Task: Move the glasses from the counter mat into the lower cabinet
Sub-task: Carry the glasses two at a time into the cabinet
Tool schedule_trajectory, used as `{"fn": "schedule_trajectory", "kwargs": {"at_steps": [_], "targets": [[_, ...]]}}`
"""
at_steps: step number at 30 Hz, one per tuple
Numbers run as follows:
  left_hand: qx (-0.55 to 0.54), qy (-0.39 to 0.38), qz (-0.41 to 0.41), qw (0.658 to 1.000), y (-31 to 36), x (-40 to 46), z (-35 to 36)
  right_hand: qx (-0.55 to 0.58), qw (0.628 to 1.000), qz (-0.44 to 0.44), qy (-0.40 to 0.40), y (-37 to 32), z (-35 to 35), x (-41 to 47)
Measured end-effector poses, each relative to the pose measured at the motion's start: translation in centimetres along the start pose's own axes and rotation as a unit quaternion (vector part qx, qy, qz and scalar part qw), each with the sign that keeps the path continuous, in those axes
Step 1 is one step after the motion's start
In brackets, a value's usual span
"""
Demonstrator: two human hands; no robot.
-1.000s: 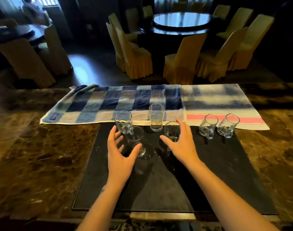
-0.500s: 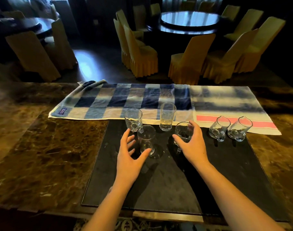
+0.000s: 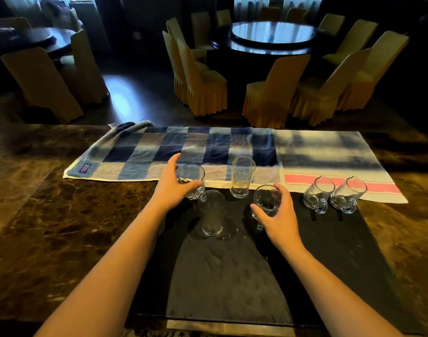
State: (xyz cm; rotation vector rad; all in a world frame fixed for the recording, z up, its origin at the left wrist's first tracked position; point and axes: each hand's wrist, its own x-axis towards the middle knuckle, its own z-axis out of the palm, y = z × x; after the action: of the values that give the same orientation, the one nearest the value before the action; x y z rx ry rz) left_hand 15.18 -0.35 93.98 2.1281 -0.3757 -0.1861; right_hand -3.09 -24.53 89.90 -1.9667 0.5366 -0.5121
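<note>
On the brown marble counter (image 3: 49, 227) a black rectangular mat (image 3: 329, 263) is seen, all six clear glasses on it or at its far edge; no cabinet is shown, so nothing is judged moved. A short tumbler (image 3: 191, 177) is being curled around by the left hand (image 3: 171, 188), a stemmed glass (image 3: 265, 201) by the right hand (image 3: 278, 220); firm contact cannot be told.

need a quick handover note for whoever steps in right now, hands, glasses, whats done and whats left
Left hand: fingers curve round the short glass at the mat's far-left edge; firm grip unclear.
Right hand: cups the stemmed glass, same doubt.
Between them stand a tall glass and a far tumbler. Two tilted glasses lean at the mat's far right.
Done: nothing stored; all six are on the counter.
Left: move every glass; the cabinet is out of view.
</note>
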Motion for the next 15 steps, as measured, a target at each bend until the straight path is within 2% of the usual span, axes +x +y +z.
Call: {"fn": "schedule_trajectory", "kwargs": {"at_steps": [7, 15], "targets": [[-0.049, 0.029, -0.016, 0.998, -0.5, -0.2, 3.2, 0.005, 1.000, 0.009, -0.003, 0.0, -0.2, 0.1], [-0.080, 0.027, -0.015, 0.996, -1.6, -0.7, 2.9, 0.015, 1.000, 0.019, -0.003, -0.3, -0.3, 0.0]]}}
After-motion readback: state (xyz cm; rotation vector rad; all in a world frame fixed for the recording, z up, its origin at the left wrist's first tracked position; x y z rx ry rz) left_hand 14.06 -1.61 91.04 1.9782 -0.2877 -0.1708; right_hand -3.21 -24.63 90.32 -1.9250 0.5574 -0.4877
